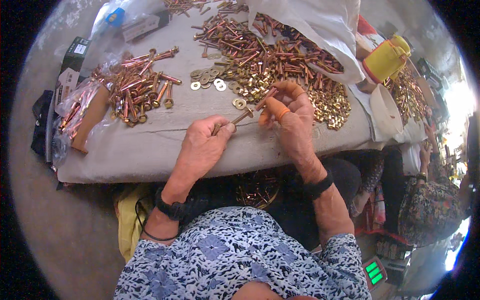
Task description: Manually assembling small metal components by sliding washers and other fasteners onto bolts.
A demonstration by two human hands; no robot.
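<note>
My left hand [202,142] is closed on a gold-coloured bolt [240,119], its shank pointing up to the right with a wider ring or flange near the far end. Just right of it, my right hand [292,122], with orange finger covers [276,107], pinches a copper-coloured rod or sleeve [265,99]; its far end is hidden by the fingers. The two pieces are apart. Beyond my hands lie loose flat washers [205,76] and a heap of gold nuts [331,107]. Farther back spreads a large heap of copper-coloured bolts or sleeves [245,45].
At left, bolts with heads [142,85] lie piled beside a cardboard piece [92,120] and a green box [72,62]. White sacking [320,25] covers part of the heap. A yellow container [386,59] and a white bowl [386,107] stand at right, near another person [432,205].
</note>
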